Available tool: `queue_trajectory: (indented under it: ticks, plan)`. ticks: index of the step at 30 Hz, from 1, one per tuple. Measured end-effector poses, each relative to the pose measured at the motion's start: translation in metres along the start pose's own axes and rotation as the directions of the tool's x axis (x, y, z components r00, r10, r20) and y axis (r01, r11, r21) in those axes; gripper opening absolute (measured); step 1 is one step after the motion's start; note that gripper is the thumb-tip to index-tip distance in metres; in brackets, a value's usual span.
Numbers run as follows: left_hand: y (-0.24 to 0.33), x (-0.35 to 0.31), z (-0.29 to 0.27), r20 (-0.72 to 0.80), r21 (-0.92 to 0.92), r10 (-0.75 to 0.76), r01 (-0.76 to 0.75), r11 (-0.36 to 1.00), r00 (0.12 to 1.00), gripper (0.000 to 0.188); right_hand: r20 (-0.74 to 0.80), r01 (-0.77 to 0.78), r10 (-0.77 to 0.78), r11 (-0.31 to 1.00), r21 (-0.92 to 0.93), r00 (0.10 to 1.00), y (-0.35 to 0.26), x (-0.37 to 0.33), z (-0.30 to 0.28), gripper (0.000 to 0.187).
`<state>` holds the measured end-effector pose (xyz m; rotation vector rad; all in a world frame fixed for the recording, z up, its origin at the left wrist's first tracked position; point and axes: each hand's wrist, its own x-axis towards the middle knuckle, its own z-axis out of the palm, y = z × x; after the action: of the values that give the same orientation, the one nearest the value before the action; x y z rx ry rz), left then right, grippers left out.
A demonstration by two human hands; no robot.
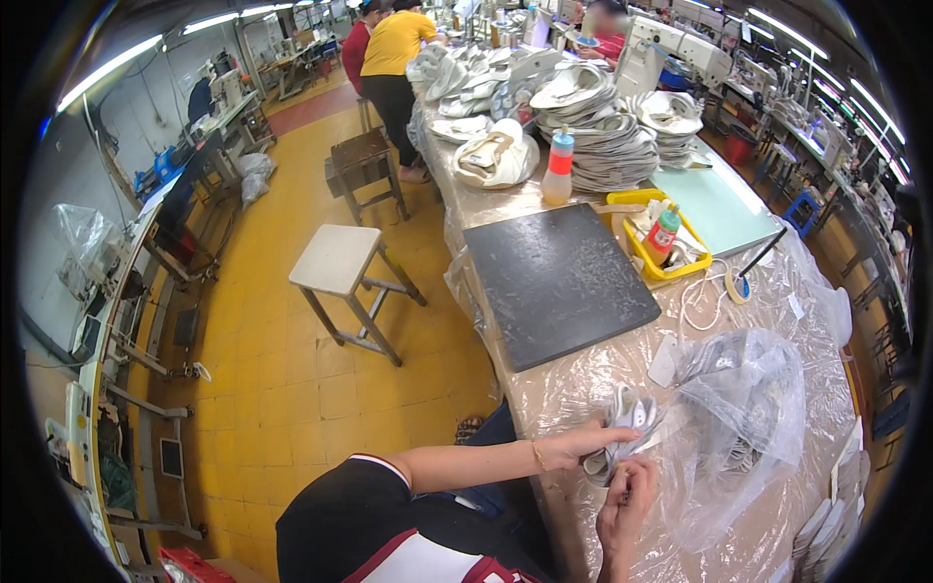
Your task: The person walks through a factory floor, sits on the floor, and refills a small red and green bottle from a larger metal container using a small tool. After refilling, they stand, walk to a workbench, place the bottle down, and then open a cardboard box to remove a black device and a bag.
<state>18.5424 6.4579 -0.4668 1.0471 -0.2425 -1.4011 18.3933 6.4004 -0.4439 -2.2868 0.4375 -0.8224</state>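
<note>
A small bundle of grey-and-white shoe upper pieces (634, 412) is raised just above the near part of the plastic-covered table (559, 398). My left hand (575, 446) grips it from the left, with the thumb along its top. Closed fingers of my right hand (627, 500) press on the bundle's lower edge; the fingertips are partly hidden. Just right of both hands lies a clear plastic bag (719, 452) with more grey pieces inside. A pale card tag (664, 361) rests on the table beyond the bundle.
A black board (559, 282) lies ahead. Past it are a yellow tray (705, 264) with a glue bottle (663, 233), another bottle (558, 170), a tape roll (738, 288) and tall shoe-upper stacks (607, 146). A stool (336, 257) stands left; a person in yellow (397, 44) works farther off.
</note>
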Motion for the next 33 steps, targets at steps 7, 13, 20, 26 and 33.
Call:
queue_trajectory:
  ticks: [7,13,20,26,33]
  plan:
    - [-0.014,0.006,-0.015,0.246,-0.265,-0.077,0.144,0.953,0.966,0.040,0.310,-0.473,0.369,0.783,0.404,0.876,0.005,-0.016,-0.025,0.013]
    - [-0.009,0.016,-0.006,0.090,-0.607,0.158,-0.071,0.791,0.983,0.044,0.176,-0.173,0.140,0.966,0.193,0.975,-0.005,-0.025,-0.010,0.009]
    - [-0.017,0.003,-0.002,-0.079,-0.621,0.171,-0.183,0.763,0.982,0.045,0.036,-0.188,0.197,0.841,0.507,0.980,0.000,-0.050,-0.029,0.011]
    - [-0.046,-0.009,-0.012,0.147,-0.688,0.431,-0.220,0.691,0.890,0.047,-0.170,-0.271,0.495,0.695,0.667,0.852,0.010,-0.087,-0.058,0.030]
    - [-0.090,-0.026,0.013,0.510,-0.708,0.301,0.194,0.679,0.805,0.071,-0.299,-0.454,0.674,0.700,0.551,0.675,0.027,-0.117,-0.028,0.032]
